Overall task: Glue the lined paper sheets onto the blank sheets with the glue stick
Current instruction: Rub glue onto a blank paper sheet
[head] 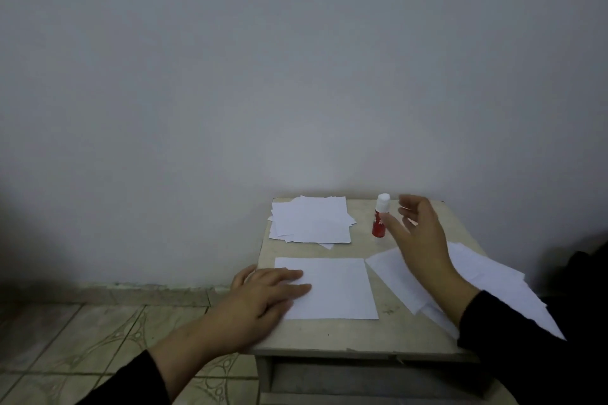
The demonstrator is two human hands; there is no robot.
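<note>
glue stick (380, 218) upright at desk (388, 329) back, capped, light, rigid, tippable (take the red barrel low) | right hand (424, 242) fingers spread just beside it, holding nothing | left hand (263, 296) fingers flat, pressing thin slippery sheet (339, 289) near front

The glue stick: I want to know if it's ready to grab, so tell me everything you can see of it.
The glue stick is a small tube with a red body bearing white lettering too blurred to read, and a white cap, still on. It looks plastic. It stands upright near the far edge of the table, right of the far paper stack. The right hand hovers open beside it, apparently not touching.
</note>
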